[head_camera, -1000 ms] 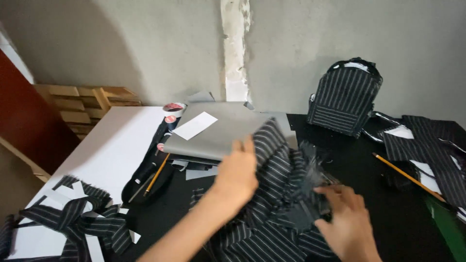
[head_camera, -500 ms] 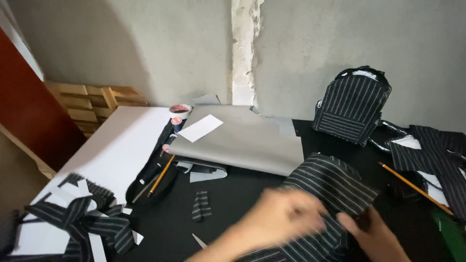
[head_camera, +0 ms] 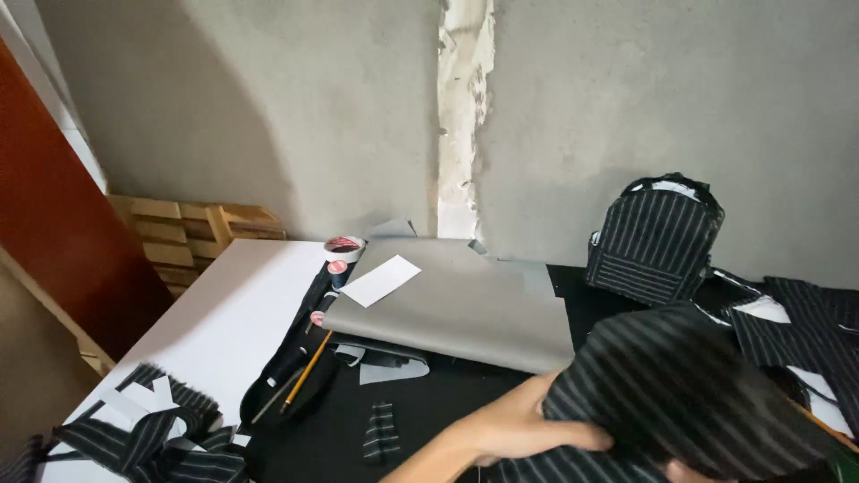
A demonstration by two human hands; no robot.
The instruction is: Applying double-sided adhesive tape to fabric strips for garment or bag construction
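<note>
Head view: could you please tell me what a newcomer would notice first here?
The big piece of striped cloth at lower right, raised close to the camera, with the left hand gripping its edge. Behind it, a finished striped backpack stands against the concrete wall. A grey sheet lies at the middle of the table, with striped scraps at lower left.

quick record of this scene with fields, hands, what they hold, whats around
left hand: left hand grips the striped fabric piece
right hand: almost hidden under the fabric, grip unclear
surface: black table, white board
near the hands: grey sheet, pencil, small striped scrap
further off: striped backpack, tape roll, striped offcuts
</note>
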